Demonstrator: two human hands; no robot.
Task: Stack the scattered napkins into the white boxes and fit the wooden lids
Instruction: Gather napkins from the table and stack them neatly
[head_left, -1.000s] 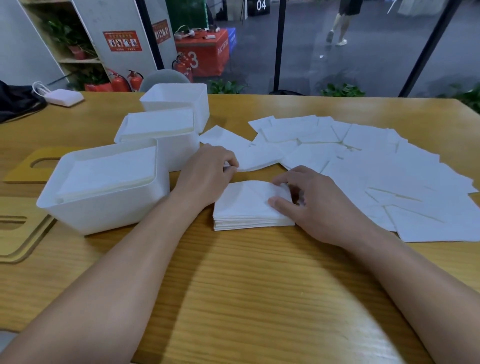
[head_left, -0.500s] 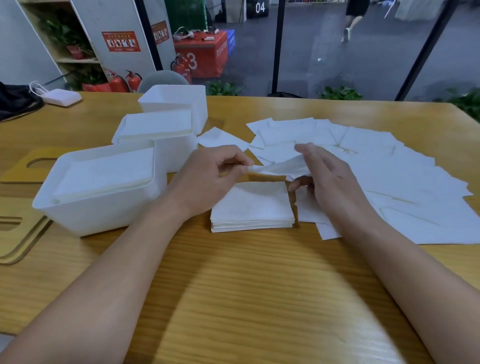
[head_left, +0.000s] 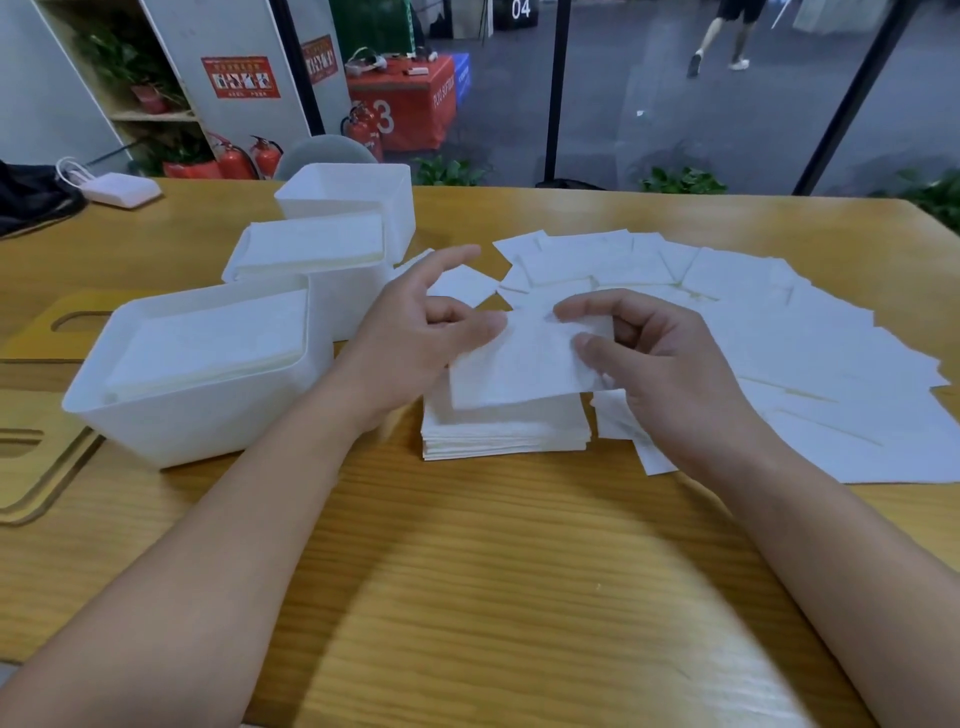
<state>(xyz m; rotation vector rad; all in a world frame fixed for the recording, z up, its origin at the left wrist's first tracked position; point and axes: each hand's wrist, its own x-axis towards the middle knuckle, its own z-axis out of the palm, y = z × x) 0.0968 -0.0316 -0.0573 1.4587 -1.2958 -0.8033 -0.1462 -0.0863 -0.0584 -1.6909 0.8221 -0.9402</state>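
Observation:
Both hands hold one white napkin (head_left: 519, 369) just above a squared stack of napkins (head_left: 504, 434) at the table's centre. My left hand (head_left: 415, 338) pinches its left edge under the thumb, with the index finger stretched out. My right hand (head_left: 670, 379) pinches its right side between thumb and index finger. Loose napkins (head_left: 789, 332) are spread over the table to the right. Three white boxes stand to the left. The near box (head_left: 208, 423) and the middle box (head_left: 345, 304) are filled with napkins, and the far box (head_left: 400, 218) looks empty. Wooden lids (head_left: 36, 457) lie at the far left.
Another slotted wooden lid (head_left: 31, 343) lies behind the near box. A white charger (head_left: 122, 189) and a dark bag (head_left: 31, 200) are at the table's back left corner. Bare wooden table (head_left: 493, 597) stretches in front of the stack.
Both hands lifted a napkin from the spread and brought it back over the stack. The right hand moved from pressing on the stack to pinching this napkin.

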